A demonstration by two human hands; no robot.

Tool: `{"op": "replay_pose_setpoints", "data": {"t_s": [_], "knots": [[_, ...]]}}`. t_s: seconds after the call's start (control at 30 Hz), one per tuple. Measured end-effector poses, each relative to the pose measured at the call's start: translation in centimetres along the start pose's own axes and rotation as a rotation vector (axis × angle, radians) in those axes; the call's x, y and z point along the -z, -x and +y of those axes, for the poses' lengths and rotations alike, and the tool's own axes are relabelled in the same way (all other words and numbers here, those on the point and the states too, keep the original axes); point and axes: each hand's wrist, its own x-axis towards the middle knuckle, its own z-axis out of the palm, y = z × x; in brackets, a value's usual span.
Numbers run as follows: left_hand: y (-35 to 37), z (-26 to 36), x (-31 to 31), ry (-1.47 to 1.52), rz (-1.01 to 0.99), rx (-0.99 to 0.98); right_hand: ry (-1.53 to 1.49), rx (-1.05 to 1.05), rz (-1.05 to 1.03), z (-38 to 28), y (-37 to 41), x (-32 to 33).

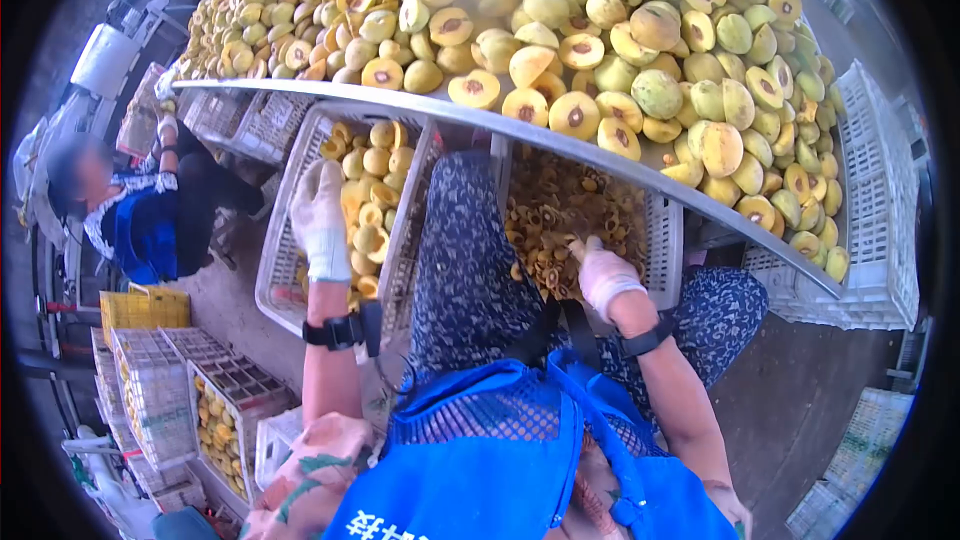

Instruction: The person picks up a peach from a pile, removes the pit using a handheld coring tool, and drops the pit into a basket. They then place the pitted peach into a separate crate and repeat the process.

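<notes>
My left hand (320, 208), in a white glove, is over the left side of a white plastic crate (268, 270) of pitted yellow fruit halves (375, 165). Its back faces me, the fingers reach forward and apart, and no fruit shows in it. My right hand (607, 273), also gloved, is closed above a second crate (664, 240) between my knees. A small pale brown thing sticks out at its fingertips, too blurred to name. Brown fruit pits and scraps (560, 210) fill that crate. Ahead lies a large heap of halved yellow fruit (575, 115), many with pits showing.
The metal table edge (480, 120) runs across just beyond both hands. On the left sits another person (150, 210) in a blue apron. Stacked crates (160, 400) stand at the lower left, and a white crate (880, 200) is at the right.
</notes>
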Motion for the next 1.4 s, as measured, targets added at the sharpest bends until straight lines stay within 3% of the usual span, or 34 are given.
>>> {"op": "replay_pose_setpoints", "data": {"t_s": [0.03, 0.07, 0.13, 0.2, 0.27, 0.37, 0.47, 0.53, 0.6, 0.63, 0.67, 0.73, 0.77, 0.8, 0.87, 0.93, 1.0, 1.07, 1.13, 1.2, 1.3, 1.4], "knots": [[-1.6, -1.0, -0.1, -0.08, 0.053, -0.057, -0.025, -0.017, -0.008, 0.4, -1.0, -0.7], [-1.0, 2.6, -1.7, 0.109, 0.09, -0.082, -0.038, -0.028, -0.025, 1.1, -1.8, -1.6], [-1.6, 7.8, -3.8, -0.217, -0.225, -0.146, 0.032, -0.031, -0.147, 0.5, -1.3, -1.3], [-3.3, 7.6, -9.0, -0.652, -0.162, -0.579, 0.14, 0.008, -0.244, 1.1, -2.6, -2.4], [-4.4, 10.4, -13.1, -0.981, -0.552, -0.399, 0.09, -0.022, -0.2, 0.3, -2.1, -1.2], [-5.6, 10.6, -15.8, -0.621, -0.771, -0.108, 0.09, 0.045, -0.198, 0.1, -1.8, -1.0], [-5.2, 8.8, -16.8, -0.387, -0.683, -0.29, -0.039, 0.068, -0.189, -0.3, -2.3, -2.2], [-4.1, 8.1, -16.4, -0.326, -0.631, -0.302, -0.144, 0.158, -0.088, -0.4, -1.8, -1.4], [-3.6, 7.5, -15.8, 0.153, -0.441, -0.383, -0.001, 0.081, -0.143, -0.3, -1.3, -0.7], [-3.0, 8.5, -14.9, 0.552, -0.533, -0.015, -0.058, -0.014, -0.093, -1.3, -1.5, -0.7], [-2.2, 8.8, -14.0, 0.763, -0.564, 0.112, -0.043, -0.006, -0.098, -1.4, -0.8, -0.2], [-1.0, 8.9, -12.9, 1.189, -0.587, 0.252, 0.117, 0.583, 0.23, -2.9, 1.0, 2.9], [0.2, 8.9, -12.4, 1.387, -0.611, 0.43, 0.126, 0.59, 0.237, -4.3, 1.7, 4.4], [1.5, 10.1, -10.5, 1.642, -0.78, 0.591, 0.17, 0.711, 0.378, -5.6, 2.6, 5.6], [4.5, 11.2, -9.0, 1.699, -0.821, 0.566, 0.262, 0.846, 0.589, -7.4, 3.8, 6.7], [7.0, 12.4, -7.4, 1.658, -0.829, 0.704, 0.382, 0.788, 0.675, -8.3, 4.8, 7.0], [9.0, 12.6, -6.9, 1.414, -0.699, 0.343, 0.254, 0.671, 0.664, -9.4, 5.7, 6.6], [10.1, 13.5, -6.0, 1.391, -0.652, 0.315, 0.121, 0.565, 0.655, -10.0, 6.1, 6.2], [10.1, 12.6, -6.0, 1.604, -0.754, 0.317, 0.012, 0.559, 0.723, -10.0, 6.2, 5.6], [10.4, 13.0, -5.4, 1.634, -0.791, 0.305, 0.068, 0.49, 0.666, -10.1, 6.5, 5.4], [11.0, 13.3, -5.1, 1.408, -0.652, 0.216, 0.146, 0.502, 0.651, -10.6, 7.1, 5.5], [11.3, 12.9, -5.7, 1.399, -0.584, 0.237, 0.125, 0.489, 0.579, -10.5, 6.3, 4.6]]}}
